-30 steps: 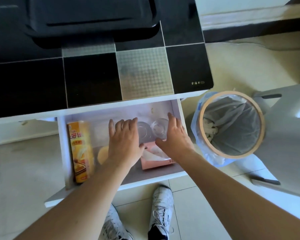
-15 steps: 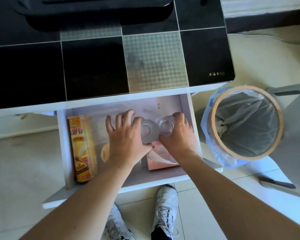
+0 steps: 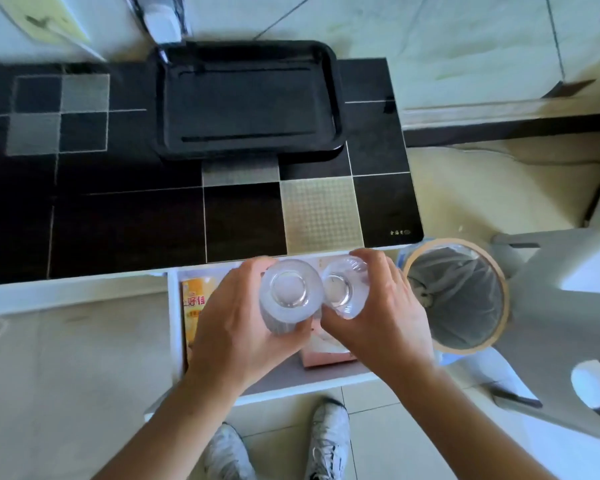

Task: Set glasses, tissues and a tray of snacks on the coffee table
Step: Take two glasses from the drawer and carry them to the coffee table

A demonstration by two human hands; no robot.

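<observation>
Left hand (image 3: pixel 236 327) grips a clear ribbed glass (image 3: pixel 290 294), fingers curled round its far side, thumb on the near side; glass seen from above, base showing through. Right hand (image 3: pixel 378 313) holds a second, smaller-looking clear glass (image 3: pixel 345 289) the same way, fingers wrapped over its right side. The two glasses sit side by side, touching or nearly so, can't tell which, both held above the open drawer (image 3: pixel 174 327) at the front edge of the worktop (image 3: pixel 125 216). Worktop is black glass with a few grey patterned squares and thin pale lines. Black tray (image 3: pixel 250 98) lies on the far middle of the worktop, well apart from the hands, nothing visible in it. In the drawer: yellow-orange snack canister (image 3: pixel 196 306) lying along the left wall, partly hidden by the left hand; pink tissue pack (image 3: pixel 326 356) toward the right front, under and between the wrists, mostly covered. Round bin with tan rim and plastic liner (image 3: pixel 456 294) stands on the floor just right of the drawer, near the right hand. Grey-white plastic stool (image 3: pixel 568 306) at far right beside the bin. Two white sneakers (image 3: pixel 328 441) on pale floor tiles below the drawer front. Top edge is blurred, items there unclear.
</observation>
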